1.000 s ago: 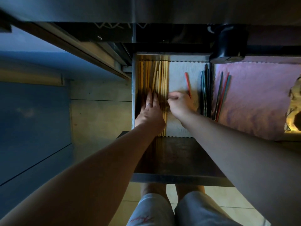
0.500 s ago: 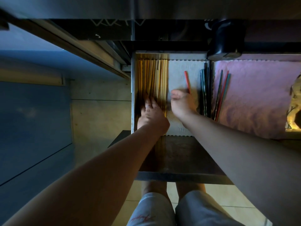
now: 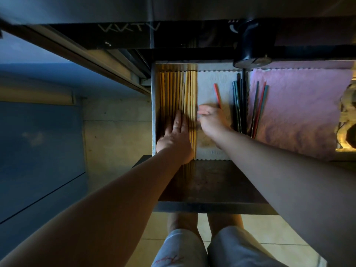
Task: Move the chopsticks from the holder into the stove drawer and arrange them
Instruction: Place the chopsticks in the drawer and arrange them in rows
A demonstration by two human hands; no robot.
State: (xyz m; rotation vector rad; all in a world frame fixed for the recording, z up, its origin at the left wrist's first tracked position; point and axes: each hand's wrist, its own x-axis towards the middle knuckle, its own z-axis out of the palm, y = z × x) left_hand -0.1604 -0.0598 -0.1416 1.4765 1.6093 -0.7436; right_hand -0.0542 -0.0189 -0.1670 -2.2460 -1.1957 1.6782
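Note:
The stove drawer (image 3: 153, 105) stands pulled out below me. Several wooden chopsticks (image 3: 178, 89) lie side by side along its left wall. My left hand (image 3: 174, 134) lies flat on their near halves, fingers straight, pressing them down. My right hand (image 3: 211, 120) is just right of the row, over the white liner (image 3: 212, 79), its fingers stretched left and touching the outermost stick. A single red chopstick (image 3: 217, 94) lies on the liner beyond that hand. Several dark chopsticks (image 3: 238, 105) lie against the divider. No holder is in view.
Right of the divider, three coloured chopsticks (image 3: 259, 110) rest on a pink liner (image 3: 298, 112). A black stove knob (image 3: 252, 47) hangs over the drawer's back edge. The drawer's metal front (image 3: 212, 208) is near my knees. A blue cabinet (image 3: 38, 151) stands at the left.
My right hand has uncurled from a loose fist and its fingers now reach left to the wooden row. My left hand has slid slightly toward me along the sticks. The row looks more even.

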